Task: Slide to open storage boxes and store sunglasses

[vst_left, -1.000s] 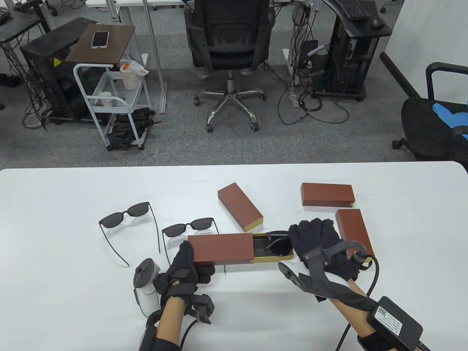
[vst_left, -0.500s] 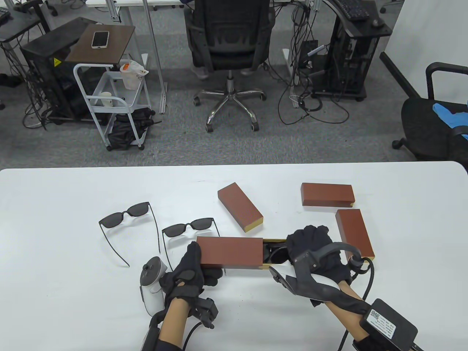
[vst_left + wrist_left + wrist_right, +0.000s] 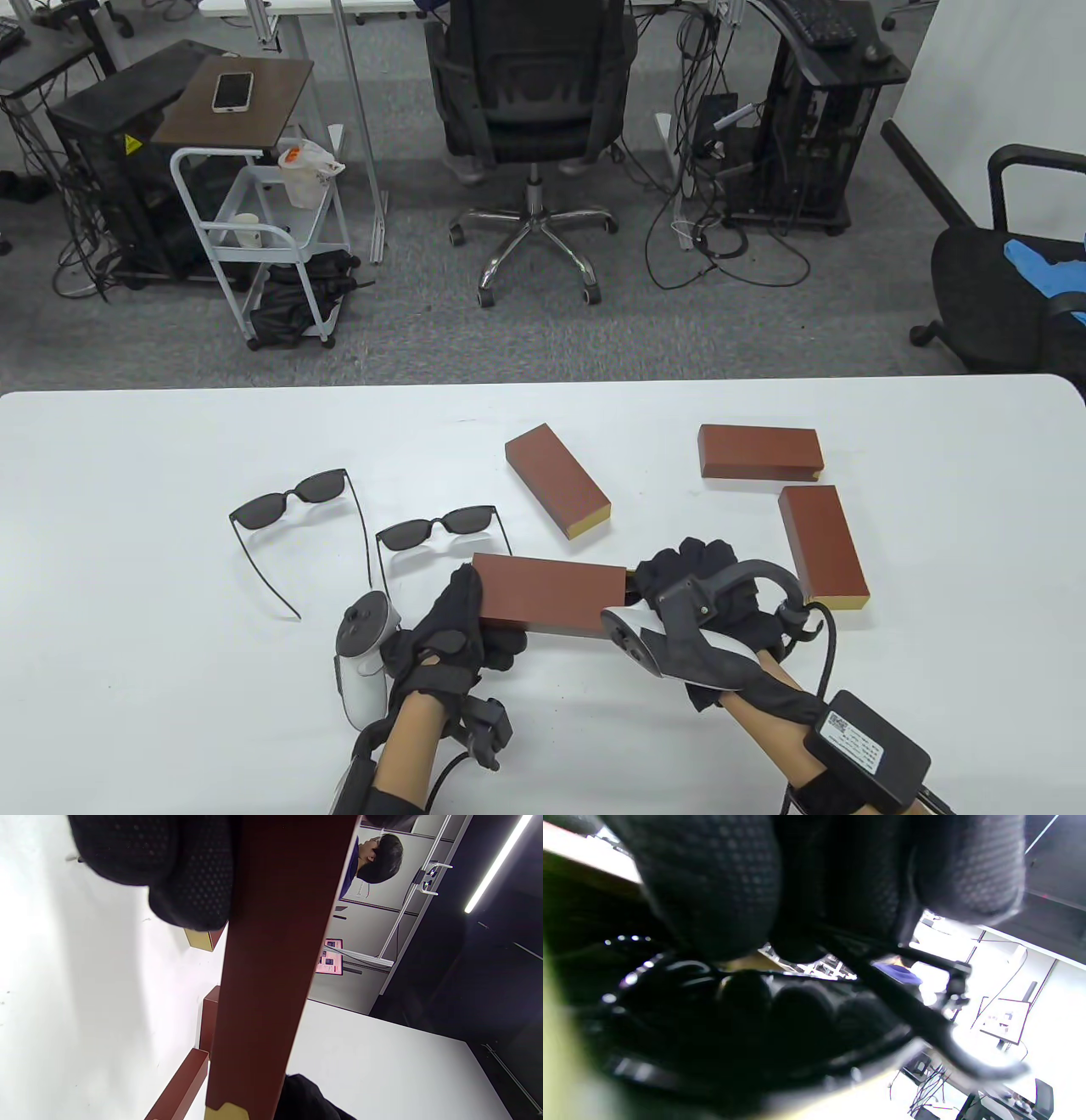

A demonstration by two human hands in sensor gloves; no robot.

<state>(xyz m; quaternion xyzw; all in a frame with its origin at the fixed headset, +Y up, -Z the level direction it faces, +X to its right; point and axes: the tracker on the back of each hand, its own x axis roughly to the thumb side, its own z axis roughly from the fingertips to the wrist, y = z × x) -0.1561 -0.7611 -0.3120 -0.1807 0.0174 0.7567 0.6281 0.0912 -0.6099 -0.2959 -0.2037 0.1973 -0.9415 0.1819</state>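
Note:
A red-brown storage box (image 3: 550,592) lies near the table's front, its sleeve almost fully over the gold inner tray. My left hand (image 3: 454,632) grips the sleeve's left end; the same sleeve (image 3: 275,963) fills the left wrist view. My right hand (image 3: 704,586) holds the tray's right end, covering it. The right wrist view is blurred and shows dark glove fingers (image 3: 712,891) over a dark sunglasses frame (image 3: 882,993). Two more pairs of sunglasses lie open on the table, one (image 3: 441,531) just beyond my left hand, one (image 3: 288,501) further left.
Three other shut red-brown boxes lie on the white table (image 3: 127,594): one (image 3: 556,480) angled at centre, one (image 3: 760,452) at the back right, one (image 3: 823,544) beside my right hand. An office chair (image 3: 530,110) and a cart (image 3: 254,229) stand beyond the table.
The sleeve and the tray have slid together, hiding the sunglasses inside. My left hand moved right with the sleeve and my right hand moved left with the tray end.

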